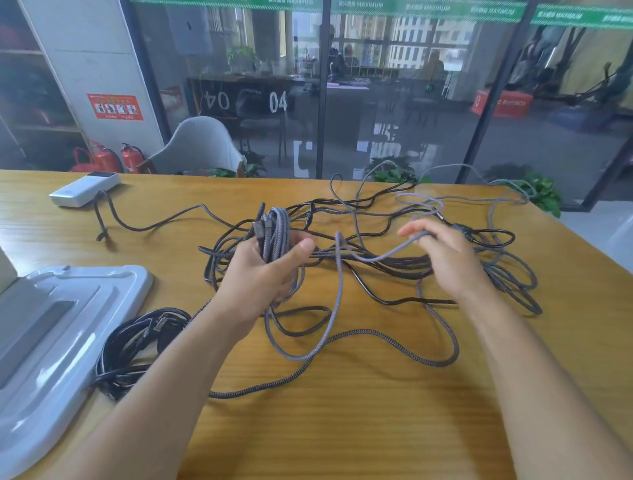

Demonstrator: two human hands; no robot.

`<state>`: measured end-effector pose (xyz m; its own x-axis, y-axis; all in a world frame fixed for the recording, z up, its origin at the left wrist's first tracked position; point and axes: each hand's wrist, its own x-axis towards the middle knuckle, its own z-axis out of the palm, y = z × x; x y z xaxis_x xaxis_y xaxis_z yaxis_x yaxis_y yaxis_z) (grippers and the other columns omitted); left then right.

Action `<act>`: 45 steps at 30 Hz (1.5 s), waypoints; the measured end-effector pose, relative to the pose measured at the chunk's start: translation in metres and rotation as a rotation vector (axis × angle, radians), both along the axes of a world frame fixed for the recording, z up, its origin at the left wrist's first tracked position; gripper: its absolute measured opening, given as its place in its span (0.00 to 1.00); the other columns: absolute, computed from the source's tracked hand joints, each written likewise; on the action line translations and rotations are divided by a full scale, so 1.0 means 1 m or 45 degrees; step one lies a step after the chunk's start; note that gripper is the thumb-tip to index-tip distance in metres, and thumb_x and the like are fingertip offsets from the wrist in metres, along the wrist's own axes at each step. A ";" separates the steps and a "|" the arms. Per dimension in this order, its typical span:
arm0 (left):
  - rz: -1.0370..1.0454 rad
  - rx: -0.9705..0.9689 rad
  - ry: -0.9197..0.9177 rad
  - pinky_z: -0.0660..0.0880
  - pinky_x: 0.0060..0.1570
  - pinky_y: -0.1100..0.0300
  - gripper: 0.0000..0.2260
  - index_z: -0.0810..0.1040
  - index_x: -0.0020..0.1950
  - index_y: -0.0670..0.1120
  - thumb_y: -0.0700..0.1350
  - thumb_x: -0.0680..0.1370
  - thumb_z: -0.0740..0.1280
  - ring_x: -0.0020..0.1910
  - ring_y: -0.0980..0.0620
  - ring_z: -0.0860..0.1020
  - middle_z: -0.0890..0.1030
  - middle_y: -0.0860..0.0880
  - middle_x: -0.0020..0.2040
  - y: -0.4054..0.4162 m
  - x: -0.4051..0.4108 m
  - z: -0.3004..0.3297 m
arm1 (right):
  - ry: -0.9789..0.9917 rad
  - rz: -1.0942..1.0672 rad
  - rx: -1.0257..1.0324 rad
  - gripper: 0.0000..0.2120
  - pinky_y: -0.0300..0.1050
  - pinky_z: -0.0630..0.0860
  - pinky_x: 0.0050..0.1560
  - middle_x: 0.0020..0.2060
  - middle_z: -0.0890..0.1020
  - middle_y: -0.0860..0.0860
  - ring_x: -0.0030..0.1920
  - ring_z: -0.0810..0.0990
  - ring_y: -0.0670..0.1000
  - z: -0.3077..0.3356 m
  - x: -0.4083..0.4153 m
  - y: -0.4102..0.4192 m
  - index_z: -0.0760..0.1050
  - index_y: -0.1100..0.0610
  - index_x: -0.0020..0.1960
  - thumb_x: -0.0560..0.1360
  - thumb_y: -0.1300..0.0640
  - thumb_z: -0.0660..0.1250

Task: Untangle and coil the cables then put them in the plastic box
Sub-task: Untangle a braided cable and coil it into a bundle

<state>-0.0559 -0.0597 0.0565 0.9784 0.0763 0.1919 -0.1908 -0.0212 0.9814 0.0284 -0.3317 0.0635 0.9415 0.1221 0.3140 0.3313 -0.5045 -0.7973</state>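
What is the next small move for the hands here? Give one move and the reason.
Probably bring the right hand across and lay its grey strand as another loop onto the coil in the left hand. The left hand already grips a bundle of grey loops, the strand runs over the right fingers toward it, and slack lies loose on the table.

"04" on glass wall (277, 101); seemingly "MAXIMUM" on green strip (370, 4).
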 end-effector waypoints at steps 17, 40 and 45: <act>0.012 0.042 -0.012 0.54 0.28 0.56 0.24 0.61 0.40 0.35 0.49 0.83 0.68 0.30 0.46 0.53 0.58 0.47 0.30 -0.005 -0.003 0.006 | -0.223 0.777 -0.862 0.21 0.39 0.70 0.43 0.32 0.77 0.41 0.42 0.74 0.42 -0.019 -0.058 0.080 0.83 0.46 0.45 0.81 0.34 0.61; -0.581 0.139 0.073 0.60 0.24 0.63 0.12 0.73 0.35 0.45 0.42 0.78 0.68 0.22 0.51 0.58 0.63 0.47 0.24 -0.020 -0.021 0.019 | -0.018 0.766 0.544 0.29 0.50 0.65 0.78 0.77 0.71 0.45 0.78 0.67 0.48 0.000 -0.061 0.083 0.66 0.53 0.80 0.82 0.43 0.55; -0.678 0.250 0.149 0.60 0.23 0.63 0.12 0.74 0.33 0.48 0.41 0.77 0.69 0.21 0.50 0.60 0.65 0.45 0.24 -0.032 -0.024 0.017 | -0.085 0.595 0.581 0.27 0.50 0.77 0.47 0.48 0.85 0.59 0.46 0.82 0.60 -0.006 -0.059 0.082 0.83 0.56 0.54 0.85 0.38 0.53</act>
<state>-0.0798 -0.0917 0.0731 0.8878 -0.4584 0.0410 -0.1156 -0.1358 0.9840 -0.0310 -0.2500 0.0571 0.7984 0.3546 0.4867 0.4895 0.0887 -0.8675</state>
